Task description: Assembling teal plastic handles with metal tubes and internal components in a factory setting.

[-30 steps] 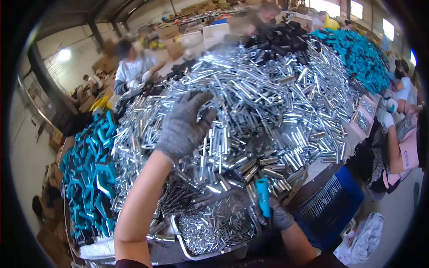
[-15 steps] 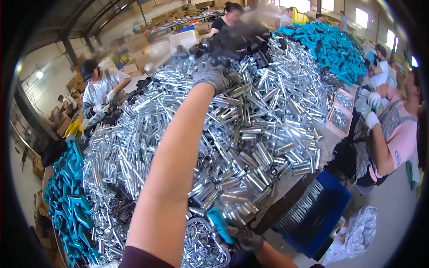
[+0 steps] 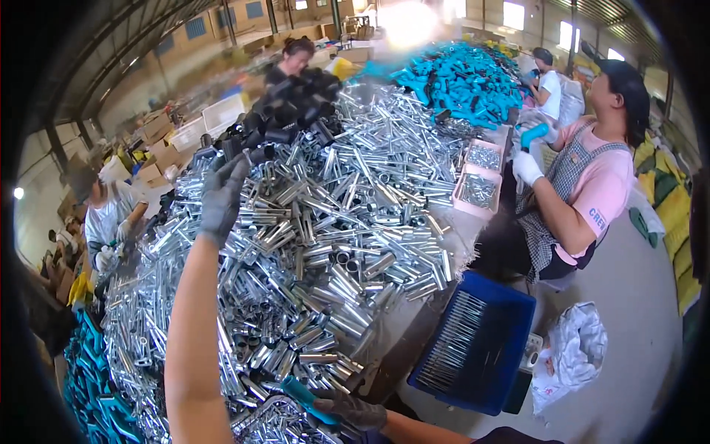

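Reaching open-fingered, left hand (image 3: 222,198) tops metal tubes (image 3: 333,244); right hand (image 3: 347,409) grips teal handle (image 3: 302,390).

Your left hand (image 3: 222,196) shows only its gloved back, so whether the fingers grip a tube is hidden. Your right hand (image 3: 347,409) covers most of the teal piece (image 3: 302,391). Below it, the tray (image 3: 274,423) is cut by the edge. Beyond your left hand, the far end blurs into glare.
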Demonstrator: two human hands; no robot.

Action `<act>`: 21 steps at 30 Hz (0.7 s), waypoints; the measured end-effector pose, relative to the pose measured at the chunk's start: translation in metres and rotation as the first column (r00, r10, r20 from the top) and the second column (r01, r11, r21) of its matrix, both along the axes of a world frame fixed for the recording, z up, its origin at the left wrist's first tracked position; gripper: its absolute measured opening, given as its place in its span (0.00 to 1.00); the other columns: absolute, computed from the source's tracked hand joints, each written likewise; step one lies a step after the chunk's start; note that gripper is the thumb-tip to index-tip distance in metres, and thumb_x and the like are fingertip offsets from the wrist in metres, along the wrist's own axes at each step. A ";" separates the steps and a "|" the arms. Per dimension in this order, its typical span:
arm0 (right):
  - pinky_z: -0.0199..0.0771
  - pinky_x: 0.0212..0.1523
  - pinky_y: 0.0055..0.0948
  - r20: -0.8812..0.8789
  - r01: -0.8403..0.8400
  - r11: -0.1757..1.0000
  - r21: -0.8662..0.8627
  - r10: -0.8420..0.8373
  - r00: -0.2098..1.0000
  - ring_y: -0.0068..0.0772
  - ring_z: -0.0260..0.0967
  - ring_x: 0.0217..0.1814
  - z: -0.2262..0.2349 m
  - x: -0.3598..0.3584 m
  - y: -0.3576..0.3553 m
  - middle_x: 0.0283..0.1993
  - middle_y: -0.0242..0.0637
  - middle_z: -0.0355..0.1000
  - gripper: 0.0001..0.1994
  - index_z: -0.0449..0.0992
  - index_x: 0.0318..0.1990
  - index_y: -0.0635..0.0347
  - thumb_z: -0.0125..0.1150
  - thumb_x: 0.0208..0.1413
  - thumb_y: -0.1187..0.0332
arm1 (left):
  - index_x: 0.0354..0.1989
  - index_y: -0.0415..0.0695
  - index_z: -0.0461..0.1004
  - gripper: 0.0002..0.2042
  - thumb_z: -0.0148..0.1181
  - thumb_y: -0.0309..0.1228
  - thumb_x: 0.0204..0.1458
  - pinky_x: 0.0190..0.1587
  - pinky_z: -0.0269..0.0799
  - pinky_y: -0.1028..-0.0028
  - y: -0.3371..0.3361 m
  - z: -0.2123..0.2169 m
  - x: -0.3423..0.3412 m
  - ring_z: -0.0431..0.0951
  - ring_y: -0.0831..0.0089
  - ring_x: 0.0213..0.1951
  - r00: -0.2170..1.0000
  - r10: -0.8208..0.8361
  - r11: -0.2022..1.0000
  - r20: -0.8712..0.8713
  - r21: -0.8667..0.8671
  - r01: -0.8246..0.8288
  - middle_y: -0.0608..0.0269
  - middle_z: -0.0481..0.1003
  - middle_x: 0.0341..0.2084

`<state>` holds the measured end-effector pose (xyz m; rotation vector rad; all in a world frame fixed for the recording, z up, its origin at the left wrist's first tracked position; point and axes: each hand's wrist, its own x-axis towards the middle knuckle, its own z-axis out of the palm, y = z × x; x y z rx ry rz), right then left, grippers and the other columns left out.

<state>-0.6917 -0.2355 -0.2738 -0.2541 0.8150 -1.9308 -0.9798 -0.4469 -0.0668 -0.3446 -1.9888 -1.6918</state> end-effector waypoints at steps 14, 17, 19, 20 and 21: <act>0.66 0.23 0.19 0.051 0.052 0.998 -0.031 -0.050 0.997 0.18 0.63 0.24 0.004 0.005 -0.010 0.30 0.26 0.67 0.20 0.70 0.49 0.52 0.58 0.56 0.50 | 0.55 0.39 0.64 0.34 0.71 0.23 0.35 0.49 0.71 0.67 -0.010 -0.045 0.419 0.75 0.67 0.44 0.915 0.095 0.887 0.392 0.383 -0.256 0.58 0.74 0.41; 0.74 0.26 0.23 -0.211 0.114 0.973 0.199 -0.071 0.975 0.26 0.71 0.27 0.062 0.035 -0.006 0.31 0.34 0.73 0.28 0.70 0.48 0.59 0.66 0.47 0.48 | 0.58 0.35 0.63 0.36 0.72 0.29 0.37 0.50 0.69 0.71 -0.021 -0.074 0.467 0.73 0.71 0.45 0.846 0.163 0.900 0.508 0.274 -0.338 0.59 0.73 0.45; 0.71 0.21 0.21 -0.227 -0.088 0.989 0.123 0.115 0.967 0.25 0.71 0.24 0.065 0.054 -0.019 0.30 0.37 0.73 0.28 0.70 0.47 0.62 0.64 0.49 0.47 | 0.53 0.36 0.67 0.30 0.72 0.28 0.39 0.48 0.70 0.73 -0.011 -0.082 0.492 0.73 0.74 0.43 0.783 0.290 0.896 0.551 0.132 -0.425 0.60 0.72 0.43; 0.69 0.21 0.21 -0.149 -0.190 0.972 0.134 0.210 0.966 0.24 0.70 0.23 0.072 0.068 -0.021 0.30 0.37 0.73 0.26 0.70 0.47 0.63 0.64 0.51 0.50 | 0.50 0.37 0.68 0.28 0.72 0.26 0.39 0.46 0.71 0.74 -0.005 -0.085 0.499 0.73 0.74 0.41 0.811 0.290 0.871 0.508 0.210 -0.443 0.61 0.72 0.40; 0.69 0.21 0.22 -0.161 -0.243 0.960 0.139 0.265 0.951 0.24 0.70 0.22 0.073 0.082 -0.027 0.30 0.38 0.72 0.26 0.70 0.48 0.62 0.64 0.51 0.49 | 0.50 0.38 0.67 0.27 0.72 0.27 0.39 0.44 0.72 0.74 -0.002 -0.094 0.507 0.73 0.75 0.40 0.805 0.346 0.847 0.483 0.209 -0.489 0.62 0.72 0.38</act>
